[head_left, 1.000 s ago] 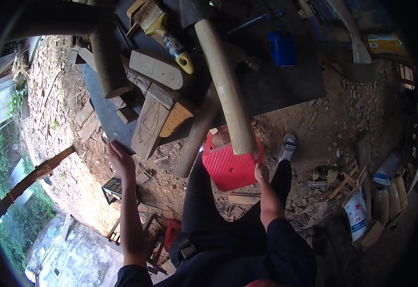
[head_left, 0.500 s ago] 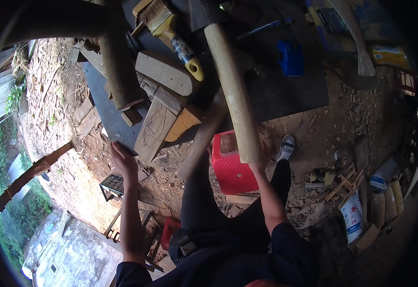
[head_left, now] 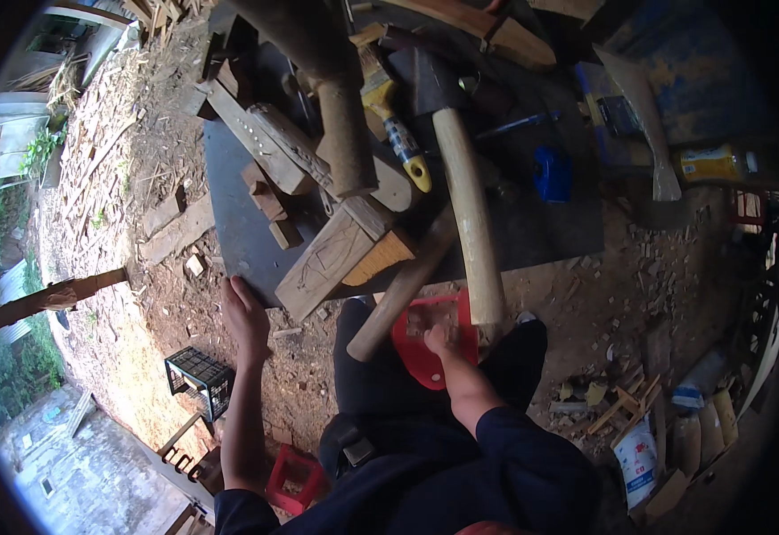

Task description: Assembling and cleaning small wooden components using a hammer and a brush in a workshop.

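Two bare hands are in view, both low in the frame. We find the left hand (head_left: 245, 316) at about 8 o'clock from centre, fingers spread flat and grasping nothing, resting at the near edge of the dark work board (head_left: 238, 227). The right hand (head_left: 438, 341) sits just below centre on the red plastic stool (head_left: 425, 343); whether its fingers grip the stool or only rest on it we cannot tell. A long wooden handle (head_left: 471, 227) runs from 12 o'clock down to the stool, just beside that hand, topped by a dark hammer head (head_left: 423, 78). A second round wooden handle (head_left: 400, 290) slants beside it. At 11 o'clock of the right hand lies a carved wooden block (head_left: 332, 259). A yellow-handled brush (head_left: 394, 134) lies on the board at 12 o'clock. A black crate (head_left: 198, 379) stands on the dirt at 7 o'clock.
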The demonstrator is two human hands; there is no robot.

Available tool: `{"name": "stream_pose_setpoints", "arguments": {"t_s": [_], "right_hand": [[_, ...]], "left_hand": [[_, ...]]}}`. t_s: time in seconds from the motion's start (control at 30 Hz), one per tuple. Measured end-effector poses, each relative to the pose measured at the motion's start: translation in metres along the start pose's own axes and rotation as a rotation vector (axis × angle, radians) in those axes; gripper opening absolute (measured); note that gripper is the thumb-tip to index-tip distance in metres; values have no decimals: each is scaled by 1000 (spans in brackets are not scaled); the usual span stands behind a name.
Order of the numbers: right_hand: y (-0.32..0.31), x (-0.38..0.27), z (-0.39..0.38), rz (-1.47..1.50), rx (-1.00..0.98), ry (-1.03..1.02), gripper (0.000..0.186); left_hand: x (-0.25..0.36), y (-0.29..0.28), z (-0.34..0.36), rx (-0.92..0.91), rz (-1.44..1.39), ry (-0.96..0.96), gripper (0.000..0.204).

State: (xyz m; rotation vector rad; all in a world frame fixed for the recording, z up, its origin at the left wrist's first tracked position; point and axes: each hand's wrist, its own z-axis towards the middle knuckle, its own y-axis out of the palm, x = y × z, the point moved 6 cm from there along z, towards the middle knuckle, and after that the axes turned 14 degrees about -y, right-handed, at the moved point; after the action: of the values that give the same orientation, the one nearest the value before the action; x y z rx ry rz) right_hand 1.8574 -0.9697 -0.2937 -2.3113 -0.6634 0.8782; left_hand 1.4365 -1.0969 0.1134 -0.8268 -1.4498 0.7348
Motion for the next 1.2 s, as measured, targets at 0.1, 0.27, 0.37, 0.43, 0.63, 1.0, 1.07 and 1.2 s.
{"name": "stream_pose_setpoints", "arguments": {"t_s": [0.1,0.27,0.37,0.43,0.63,1.0,1.07,1.2], "right_hand": [[15,12,24,54,-188,98,54],[38,27,51,-4,-258,10,52],[51,33,57,-14,-294,-30,51],[57,35,58,-22,-314,-59,50],[65,42,60,-37,-346,-114,48],[64,48,68,-70,-363,-188,45],[62,47,71,-85,-354,-215,44],[39,30,91,-120,-308,-278,44]], "left_hand": [[5,-6,2,75,7,53,42],[8,-6,-1,117,-45,22,41],[12,-5,-2,97,-47,1,41],[12,-11,-5,172,-15,-22,42],[12,-9,-6,108,-37,-4,41],[-8,-7,-4,264,-61,11,37],[-6,-4,-5,187,-37,-3,38],[-2,-11,-8,228,-35,-18,39]]}}
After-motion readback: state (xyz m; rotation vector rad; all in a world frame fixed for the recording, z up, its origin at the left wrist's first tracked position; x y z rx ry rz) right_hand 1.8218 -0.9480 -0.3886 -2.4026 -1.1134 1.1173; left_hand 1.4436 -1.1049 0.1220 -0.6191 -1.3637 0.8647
